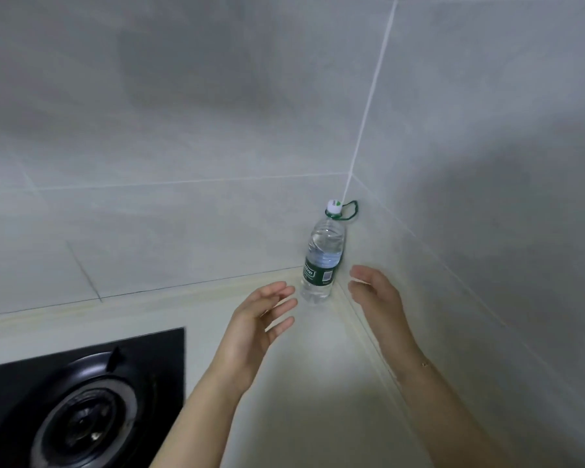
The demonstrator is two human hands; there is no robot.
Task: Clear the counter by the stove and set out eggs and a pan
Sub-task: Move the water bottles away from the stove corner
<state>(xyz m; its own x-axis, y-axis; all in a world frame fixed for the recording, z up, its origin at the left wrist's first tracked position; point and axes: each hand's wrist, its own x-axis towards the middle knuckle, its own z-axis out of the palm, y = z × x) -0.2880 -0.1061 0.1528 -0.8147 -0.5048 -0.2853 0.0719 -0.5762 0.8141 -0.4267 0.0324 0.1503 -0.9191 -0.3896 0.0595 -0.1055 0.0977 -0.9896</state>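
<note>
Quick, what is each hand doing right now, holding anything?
Left hand: open, fingers spread, holding nothing, just short of the water bottle.
Right hand: open, holding nothing, on the bottle's other side.

The water bottle (323,261) looks like clear, glossy plastic, ribbed low on its body; its cap (334,206) is opaque white plastic, with a dark green plastic ring and loop at the neck; a dark green label (314,273) wraps the middle with a slight sheen; the bench (318,383) is pale, smooth and softly matt; the wall tiles (183,130) are grey, smooth, faintly mottled, with thin white grout lines; the stove top (156,359) is black and glossy like glass; its burner (85,417) looks like dark metal with a dull shine.
</note>
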